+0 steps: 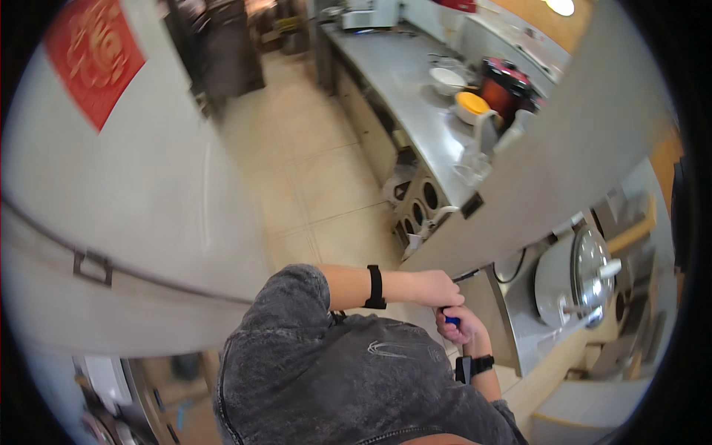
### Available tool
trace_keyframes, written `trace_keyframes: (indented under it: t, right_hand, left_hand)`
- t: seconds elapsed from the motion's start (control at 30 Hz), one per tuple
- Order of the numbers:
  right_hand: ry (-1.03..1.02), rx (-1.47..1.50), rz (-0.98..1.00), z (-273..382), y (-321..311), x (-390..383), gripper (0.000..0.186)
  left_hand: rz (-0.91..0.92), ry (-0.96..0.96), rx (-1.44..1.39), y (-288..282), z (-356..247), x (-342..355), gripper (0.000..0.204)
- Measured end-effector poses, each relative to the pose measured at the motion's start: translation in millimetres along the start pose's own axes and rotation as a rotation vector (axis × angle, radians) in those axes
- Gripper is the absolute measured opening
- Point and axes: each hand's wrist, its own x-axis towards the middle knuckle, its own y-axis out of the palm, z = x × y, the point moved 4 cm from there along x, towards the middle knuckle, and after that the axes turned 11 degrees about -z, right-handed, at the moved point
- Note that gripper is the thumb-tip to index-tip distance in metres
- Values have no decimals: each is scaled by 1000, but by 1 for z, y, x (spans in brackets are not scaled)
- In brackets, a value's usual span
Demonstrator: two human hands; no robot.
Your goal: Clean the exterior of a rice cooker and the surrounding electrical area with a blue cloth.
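Observation:
My left hand [437,289], at the lower middle, has its fingers curled closed just above my right one; what they hold is hidden or too small to name. My right hand [460,328] is closed around a small blue object [452,320], with a dark part at its upper end close to the left fingers. Both hands are low in front of my grey top, beside a pale upright panel [526,178].
A tiled floor passage [297,170] runs ahead between a white wall [111,185] with a red hanging and a steel counter [393,74] holding bowls and a red-black cooker [504,85]. At right, a lidded pot [556,282] sits on a metal surface.

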Motion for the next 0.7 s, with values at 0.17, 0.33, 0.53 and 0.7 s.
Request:
trace_keyframes:
  t: [0.17,0.33,0.53,0.7]
  right_hand:
    - [251,-144,37,27,8,61,24]
    - [233,-335,43,28,46,94,25]
    - [302,-311,146,9,54,110,27]
    - [144,-123,75,-25,-10,56,26]
  left_hand:
    - [3,-337,86,-27,26,-45,15]
    - [-7,-445,188,-37,24,-92,12]
    - [67,-606,118,-29,28,-109,12]
    - [233,-373,38,30,12,-40,13]
